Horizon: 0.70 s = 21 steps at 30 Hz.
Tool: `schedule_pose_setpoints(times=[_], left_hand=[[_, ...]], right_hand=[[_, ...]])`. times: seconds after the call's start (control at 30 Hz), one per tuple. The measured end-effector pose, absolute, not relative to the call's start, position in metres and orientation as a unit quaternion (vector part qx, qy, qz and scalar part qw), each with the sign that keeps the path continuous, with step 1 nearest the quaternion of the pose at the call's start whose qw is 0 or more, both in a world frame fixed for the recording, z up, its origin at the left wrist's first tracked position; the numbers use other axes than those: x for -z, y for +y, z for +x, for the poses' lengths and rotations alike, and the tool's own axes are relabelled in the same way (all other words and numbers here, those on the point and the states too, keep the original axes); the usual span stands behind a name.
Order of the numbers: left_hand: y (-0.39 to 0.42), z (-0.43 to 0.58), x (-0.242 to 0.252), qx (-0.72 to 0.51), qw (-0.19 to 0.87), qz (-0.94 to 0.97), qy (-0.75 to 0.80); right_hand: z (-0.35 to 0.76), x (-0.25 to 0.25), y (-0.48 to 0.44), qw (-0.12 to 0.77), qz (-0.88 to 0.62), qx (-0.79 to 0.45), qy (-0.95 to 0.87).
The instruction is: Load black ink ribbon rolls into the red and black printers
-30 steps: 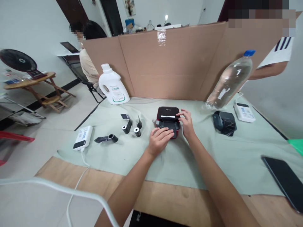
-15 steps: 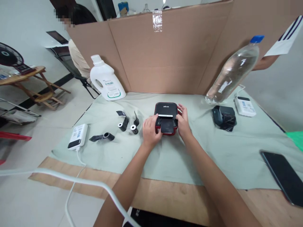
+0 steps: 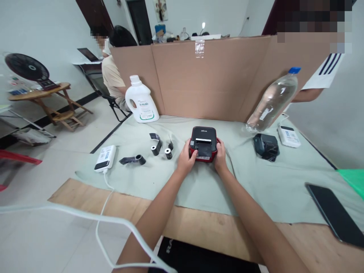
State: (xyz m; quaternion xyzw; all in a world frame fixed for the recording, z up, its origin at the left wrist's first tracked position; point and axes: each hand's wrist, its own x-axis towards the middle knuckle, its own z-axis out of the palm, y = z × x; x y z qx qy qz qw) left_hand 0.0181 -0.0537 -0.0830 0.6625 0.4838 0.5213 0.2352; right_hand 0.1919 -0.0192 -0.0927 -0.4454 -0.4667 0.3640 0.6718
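Note:
A small red and black printer (image 3: 203, 143) sits on the pale green cloth (image 3: 176, 182) in the middle of the table. My left hand (image 3: 185, 161) grips its left side, fingers curled round the casing. On the opposite side my right hand (image 3: 220, 156) holds the printer the same way. A black flap at the printer's front is lowered between my thumbs. Left of the printer lie three black label rolls (image 3: 156, 147), (image 3: 168, 151), (image 3: 136, 159) with loose strips.
A white power bank (image 3: 105, 158) with a white cable lies at the left. A white detergent bottle (image 3: 141, 101) and a clear water bottle (image 3: 271, 100) lean near the cardboard screen (image 3: 216, 79). A black device (image 3: 265, 146), a white device (image 3: 288, 136) and a dark phone (image 3: 334, 212) lie at the right. Other people sit behind.
My left hand moved off the printer's front to its left side. The right hand slid from the top to the right side. The front flap now shows between them.

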Motion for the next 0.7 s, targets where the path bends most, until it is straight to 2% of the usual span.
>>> schedule_pose_setpoints(times=[0.53,0.7], left_hand=[[-0.053,0.02,0.08,-0.521,0.301,0.643,0.474],[-0.052,0.021,0.078,-0.517,0.373,0.602,0.481]], right_hand=[[0.195,0.1,-0.026,0.649,-0.426,-0.339,-0.531],[0.212,0.095,-0.029,0.567,-0.412,-0.353,-0.619]])
